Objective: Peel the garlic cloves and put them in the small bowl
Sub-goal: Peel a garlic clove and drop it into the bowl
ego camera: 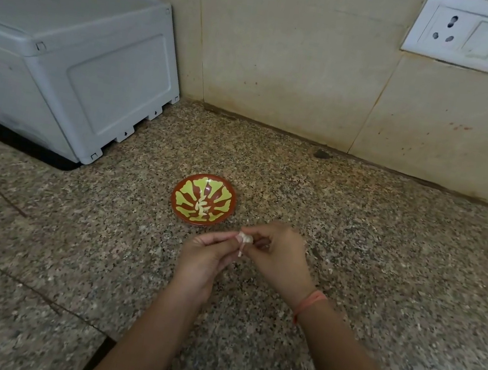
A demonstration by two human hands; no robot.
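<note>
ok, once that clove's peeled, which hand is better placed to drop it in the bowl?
Left, probably. The left hand and right hand both pinch the garlic clove, but the small bowl lies ahead and leftward, nearer the left; the right would have to reach across.

A pale grey plastic box [74, 64] sits at the back left on a black mat [20, 145], close against the tiled wall [286, 64]. The speckled stone surface [386, 238] has a thin crack [16, 277] running across its left side and a dark spot [321, 154] near the wall. A white socket plate [480, 36] is mounted high on the right, with reddish specks [460, 127] on the tile below it.
</note>
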